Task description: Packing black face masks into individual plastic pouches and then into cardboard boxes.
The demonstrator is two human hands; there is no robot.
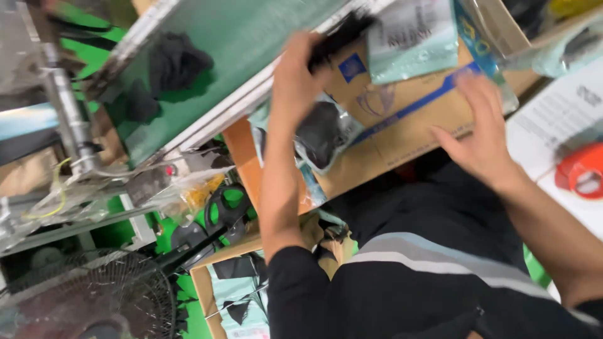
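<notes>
Item: packing station, seen from the head camera (frame blurred by motion).

Left hand (295, 75): grip pinched on a dark, blurred strip (342, 31), seemingly black fabric, held up over the cardboard box (402, 125). Just below this grip, a clear plastic bag with a dark item inside (323, 135) leans against the box wall.

Right hand (480, 125): grip spread, fingers flat and open, palm resting on the box edge; it holds nothing. Above it, a pale teal pouch with a printed label (411, 37) lies on the box.

Near the left grip, further out: green conveyor belt (251, 37) carrying a black garment (176, 63). Below the left forearm: scissors with black handles (226, 210); lower still, a second carton of filled teal pouches (242, 295). Beyond the right grip: red tape dispenser (581, 169) on a white tabletop (565, 119).

Progress, judged: several pouches already filled; the piece in the left grip is not yet bagged, and the garment on the belt waits.
</notes>
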